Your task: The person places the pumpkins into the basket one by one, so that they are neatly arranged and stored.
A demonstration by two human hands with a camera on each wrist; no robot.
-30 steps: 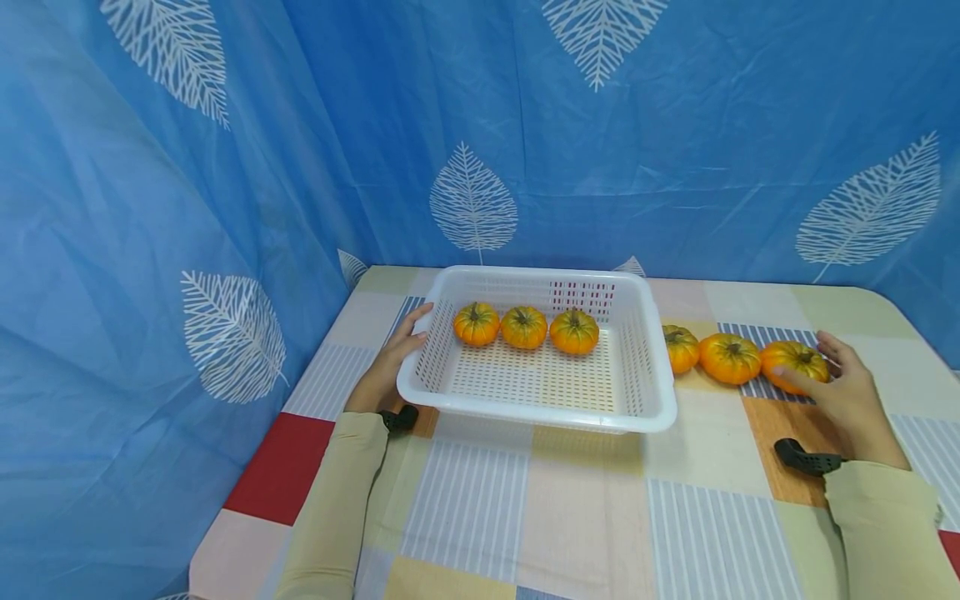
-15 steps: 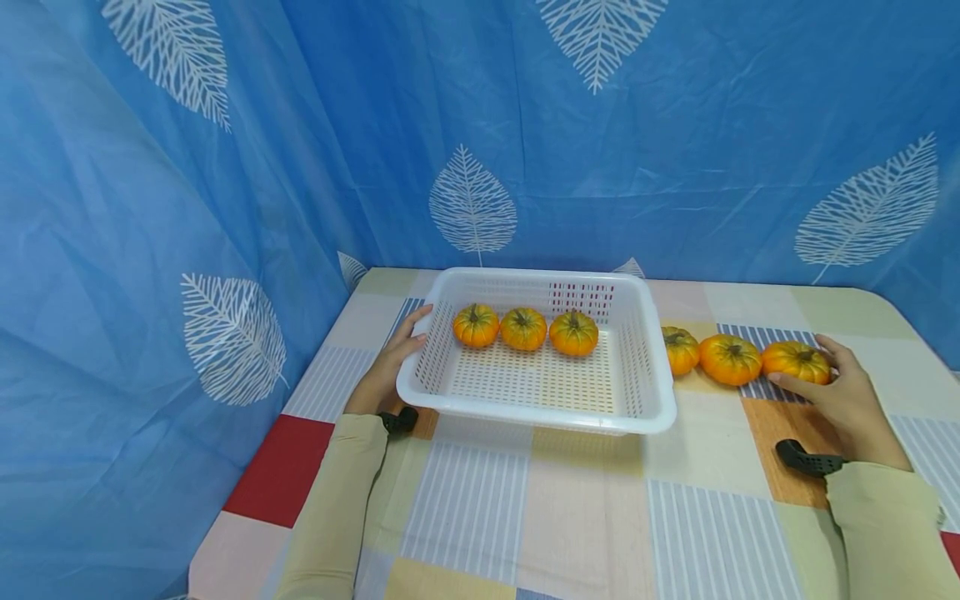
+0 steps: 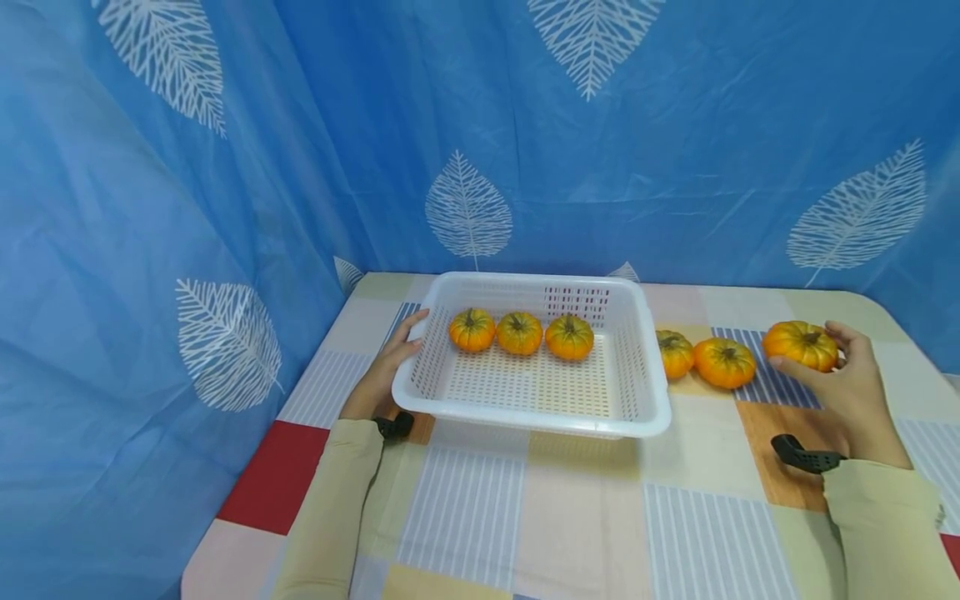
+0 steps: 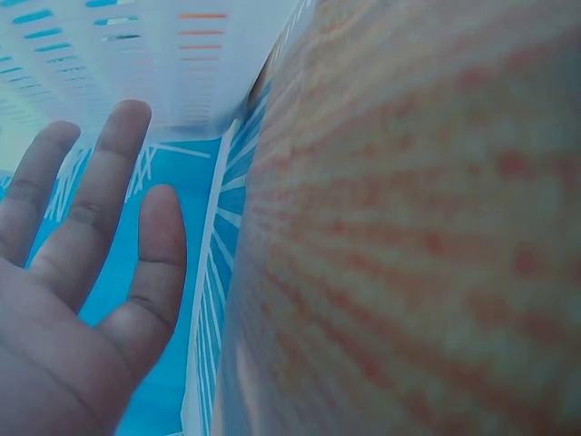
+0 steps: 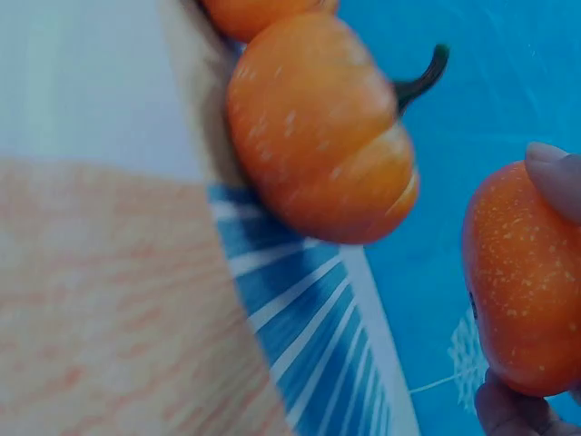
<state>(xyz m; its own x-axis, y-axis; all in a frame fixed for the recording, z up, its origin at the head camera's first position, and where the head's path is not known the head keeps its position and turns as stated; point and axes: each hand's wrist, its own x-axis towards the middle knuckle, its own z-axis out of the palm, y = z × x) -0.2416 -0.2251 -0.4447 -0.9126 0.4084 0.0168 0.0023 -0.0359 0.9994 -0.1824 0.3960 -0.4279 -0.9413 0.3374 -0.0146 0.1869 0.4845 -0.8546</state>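
Note:
My right hand grips a small orange pumpkin between thumb and fingers, at the right of the head view. In the right wrist view that held pumpkin is raised off the tablecloth, thumb and fingers at opposite sides. My left hand is at the left wall of a white plastic basket, its fingers fairly straight; the left wrist view shows those fingers extended by the slotted wall. Three pumpkins sit in a row inside the basket, towards its back.
Two more pumpkins stand on the patchwork tablecloth right of the basket: one in full view, the other partly behind the basket's rim. A blue curtain with white leaf prints hangs behind and to the left.
My right hand has closed round the rightmost pumpkin and lifted it up, away from its neighbour. The left hand stays at the basket; the head view has shifted slightly.

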